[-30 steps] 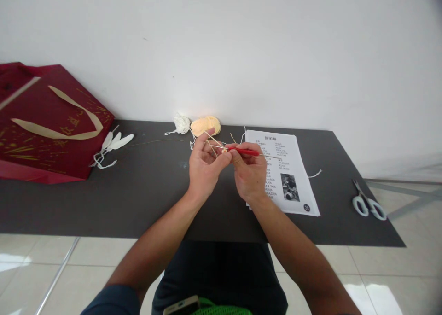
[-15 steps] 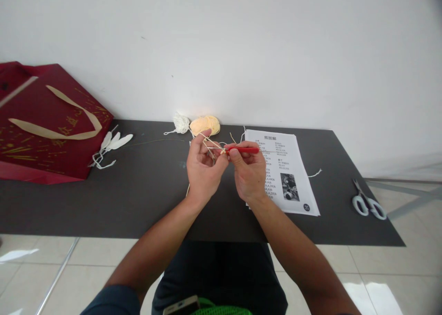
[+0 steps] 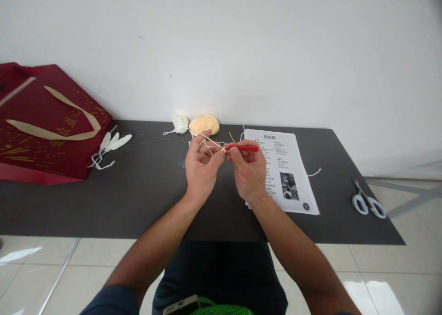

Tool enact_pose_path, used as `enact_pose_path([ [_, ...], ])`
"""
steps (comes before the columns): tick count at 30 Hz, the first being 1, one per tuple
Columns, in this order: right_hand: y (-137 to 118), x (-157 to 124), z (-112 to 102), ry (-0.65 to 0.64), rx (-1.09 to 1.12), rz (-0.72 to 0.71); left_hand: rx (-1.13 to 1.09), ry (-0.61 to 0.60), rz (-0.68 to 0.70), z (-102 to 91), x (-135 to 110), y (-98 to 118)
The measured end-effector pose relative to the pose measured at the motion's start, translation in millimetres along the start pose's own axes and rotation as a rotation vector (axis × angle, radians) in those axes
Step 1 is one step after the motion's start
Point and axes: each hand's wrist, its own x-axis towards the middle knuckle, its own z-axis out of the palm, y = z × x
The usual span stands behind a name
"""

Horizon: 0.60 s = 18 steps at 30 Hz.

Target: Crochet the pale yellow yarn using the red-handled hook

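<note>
Above the dark table (image 3: 145,190), my right hand (image 3: 249,172) pinches a red-handled crochet hook (image 3: 243,148) that lies level and points left. My left hand (image 3: 200,165) is closed, with pale yellow yarn (image 3: 210,143) stretched over its raised forefinger and a tiny crochet piece pinched at the hook's tip. The two hands touch at the fingertips. Behind them, by the wall, rests the yellow yarn ball (image 3: 205,124) that the strand leads to.
A printed pattern sheet (image 3: 285,170) lies under my right hand. A clump of white yarn (image 3: 181,122) sits by the yellow ball. A dark red gift bag (image 3: 48,124) and white feather-like pieces (image 3: 112,144) are at left. White-handled scissors (image 3: 366,201) lie at the right edge.
Both hands have stayed in place with small finger motions; the yarn over my left forefinger shifted slightly and the hook tip worked at the stitch.
</note>
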Motion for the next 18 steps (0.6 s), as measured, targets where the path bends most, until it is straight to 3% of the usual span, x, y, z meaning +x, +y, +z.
enact_pose_path([
  [11, -0.4, -2.7, 1.5, -0.063, 0.010, -0.078, 0.028, 0.027, 0.085, 6.2, -2.3, 4.8],
  [18, -2.0, -1.0, -1.1, -0.082, 0.061, -0.004, 0.124, 0.060, 0.139, 5.4, -2.8, 4.8],
])
